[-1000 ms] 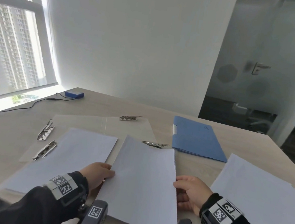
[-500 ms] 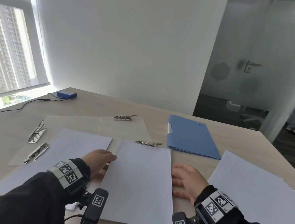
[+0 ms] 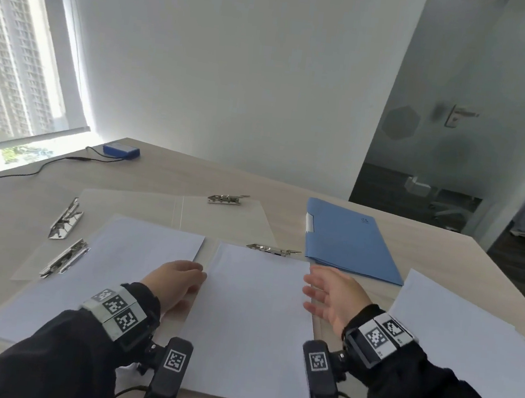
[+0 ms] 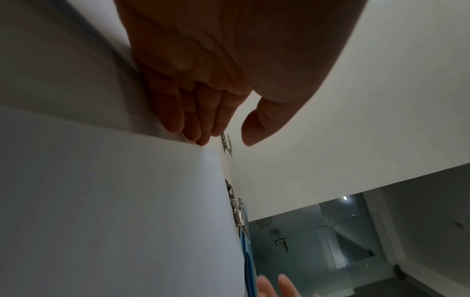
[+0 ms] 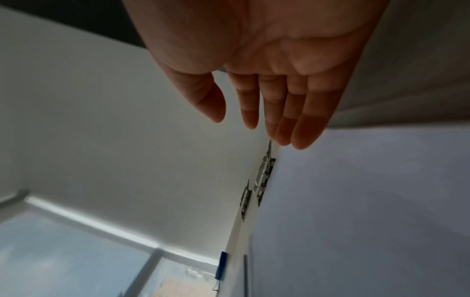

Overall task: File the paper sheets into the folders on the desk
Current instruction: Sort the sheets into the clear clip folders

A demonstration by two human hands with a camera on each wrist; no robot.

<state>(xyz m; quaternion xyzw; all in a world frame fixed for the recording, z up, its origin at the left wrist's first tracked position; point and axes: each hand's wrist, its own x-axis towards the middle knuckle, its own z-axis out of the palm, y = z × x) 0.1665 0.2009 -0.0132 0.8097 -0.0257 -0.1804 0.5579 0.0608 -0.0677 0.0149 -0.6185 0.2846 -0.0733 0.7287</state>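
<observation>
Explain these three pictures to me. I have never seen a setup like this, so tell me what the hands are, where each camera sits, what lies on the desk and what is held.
No machine here: a person works with bare hands and wears cameras. The big picture comes from a camera on the head, looking down at the desk. The other two come from cameras strapped under each wrist, looking along the palm to the fingers.

On the desk lie a middle paper stack, another stack to its left and loose sheets at the right. A closed blue folder lies behind, with metal clips and a small blue box near the window.

The left hand rests at the middle stack's left edge. The right hand is spread open at its right edge. It holds nothing.
</observation>
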